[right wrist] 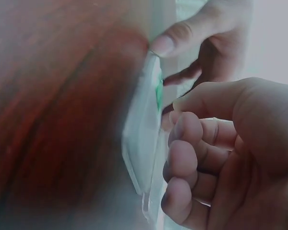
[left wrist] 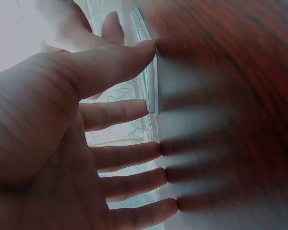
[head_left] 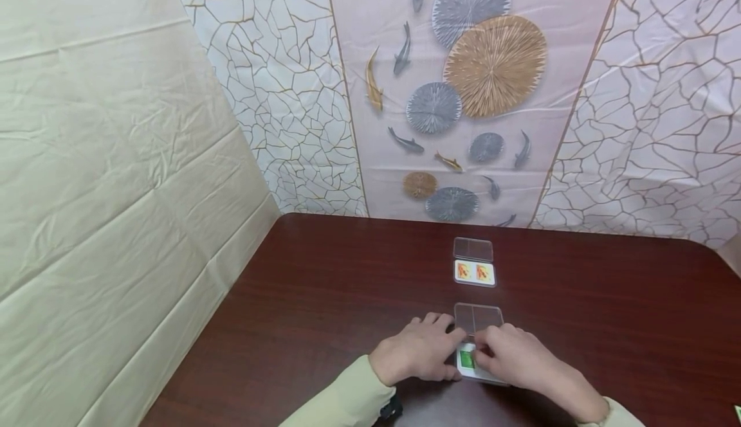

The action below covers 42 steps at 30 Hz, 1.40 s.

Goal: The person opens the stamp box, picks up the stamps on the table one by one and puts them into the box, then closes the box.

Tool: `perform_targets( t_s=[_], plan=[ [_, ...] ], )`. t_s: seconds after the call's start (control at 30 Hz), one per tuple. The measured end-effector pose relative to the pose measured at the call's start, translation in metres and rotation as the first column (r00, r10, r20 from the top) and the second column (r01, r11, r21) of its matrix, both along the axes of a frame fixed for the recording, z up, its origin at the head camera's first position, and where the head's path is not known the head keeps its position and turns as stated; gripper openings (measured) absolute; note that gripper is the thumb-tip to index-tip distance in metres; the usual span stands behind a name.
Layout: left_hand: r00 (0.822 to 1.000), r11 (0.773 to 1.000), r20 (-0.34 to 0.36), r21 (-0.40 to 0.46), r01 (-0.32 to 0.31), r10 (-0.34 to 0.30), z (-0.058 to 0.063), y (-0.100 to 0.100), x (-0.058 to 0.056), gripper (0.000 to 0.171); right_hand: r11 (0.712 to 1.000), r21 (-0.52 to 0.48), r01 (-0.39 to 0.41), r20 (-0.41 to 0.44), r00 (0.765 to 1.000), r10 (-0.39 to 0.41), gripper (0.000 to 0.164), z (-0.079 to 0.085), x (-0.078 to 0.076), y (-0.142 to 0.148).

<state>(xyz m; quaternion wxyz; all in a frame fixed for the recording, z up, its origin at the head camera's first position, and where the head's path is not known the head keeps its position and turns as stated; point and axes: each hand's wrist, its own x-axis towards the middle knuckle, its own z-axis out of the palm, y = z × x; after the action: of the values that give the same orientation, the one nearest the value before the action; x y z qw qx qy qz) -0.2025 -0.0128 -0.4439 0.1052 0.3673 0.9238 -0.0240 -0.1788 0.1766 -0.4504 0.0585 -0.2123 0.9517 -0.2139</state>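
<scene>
A flat case (head_left: 492,377) with a clear raised lid (head_left: 486,317) lies on the dark table, and a green picture (head_left: 466,359) shows in the left half of its white base. Along its left side rests my left hand (head_left: 419,350), thumb at the near corner and index finger near the hinge; the fingers (left wrist: 129,155) are straight, several tips on the table. Over the base's right half, my right hand (head_left: 518,356) has curled fingers (right wrist: 182,160), with thumb and index tips together. Whether anything thin lies between those tips is hidden.
Farther back lies a second lidded case (head_left: 474,281) with two orange-yellow pictures, its clear lid (head_left: 473,249) folded back. A patterned cloth (head_left: 307,92) hangs behind the table (head_left: 324,272). At the right edge a small green-and-white piece (head_left: 738,411) is partly in view.
</scene>
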Motion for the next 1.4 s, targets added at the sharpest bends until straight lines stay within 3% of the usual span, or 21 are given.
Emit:
perform_targets(
  t_s=[0.27,0.53,0.7,0.97,1.17,1.4],
  plan=[
    [1.000,1.000,-0.002,0.017,0.011,-0.011,0.000,-0.001,0.000,0.052,1.000,0.007,-0.008,-0.008,1.000,0.008,0.027,0.004,0.001,0.012],
    [1.000,1.000,-0.013,0.025,0.015,-0.015,0.001,-0.001,0.001,0.052,0.999,-0.027,-0.029,0.061,0.998,0.030,0.022,0.005,-0.001,0.029],
    [1.000,1.000,-0.009,0.028,0.008,-0.008,0.001,-0.002,0.002,0.053,0.999,-0.024,-0.047,0.039,0.998,0.048,0.023,0.007,-0.001,0.038],
    [1.000,1.000,0.000,0.020,0.005,-0.005,0.002,-0.001,0.003,0.055,1.000,-0.005,-0.028,0.068,0.997,0.028,0.017,0.012,-0.001,0.050],
    [1.000,1.000,-0.004,0.022,0.009,-0.009,0.002,-0.001,0.003,0.056,0.996,-0.011,-0.090,0.009,0.996,0.090,0.018,0.013,-0.001,0.064],
    [1.000,1.000,-0.012,0.024,0.016,-0.015,0.001,-0.001,0.002,0.055,0.992,-0.031,-0.120,0.020,0.993,0.120,0.017,0.013,0.002,0.084]
  ],
)
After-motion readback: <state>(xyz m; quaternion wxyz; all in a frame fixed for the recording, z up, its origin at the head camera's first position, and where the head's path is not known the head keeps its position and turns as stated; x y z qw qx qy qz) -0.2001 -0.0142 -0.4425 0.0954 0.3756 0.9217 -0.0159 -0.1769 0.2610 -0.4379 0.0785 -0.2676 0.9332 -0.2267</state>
